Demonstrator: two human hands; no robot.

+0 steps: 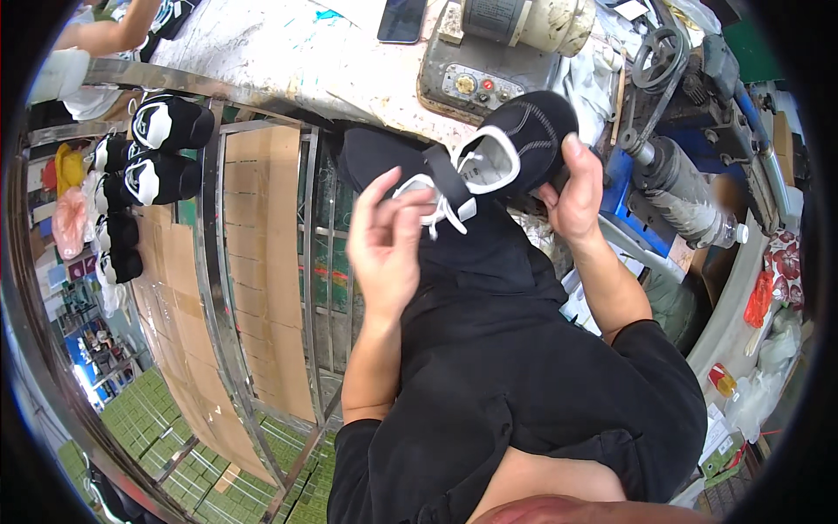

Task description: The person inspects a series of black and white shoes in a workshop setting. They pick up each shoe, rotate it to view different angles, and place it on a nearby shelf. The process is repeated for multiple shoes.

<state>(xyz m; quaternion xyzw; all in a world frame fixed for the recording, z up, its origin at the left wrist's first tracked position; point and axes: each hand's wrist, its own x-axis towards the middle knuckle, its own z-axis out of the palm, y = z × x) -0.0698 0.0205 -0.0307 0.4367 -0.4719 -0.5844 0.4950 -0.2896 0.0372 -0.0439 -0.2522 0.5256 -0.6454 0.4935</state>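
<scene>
Beside workbench point(288, 52), right hand point(576, 188) grips shoe point(515, 144); left hand point(388, 240) pinches lace point(441, 210).

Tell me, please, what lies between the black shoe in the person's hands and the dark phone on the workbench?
In the head view, a grey control box with coloured buttons sits on the stained workbench between the black shoe and the phone.

Even, bright daylight with soft shadows; sharp at centre, while fisheye bending and a dark vignette ring the edges.
</scene>
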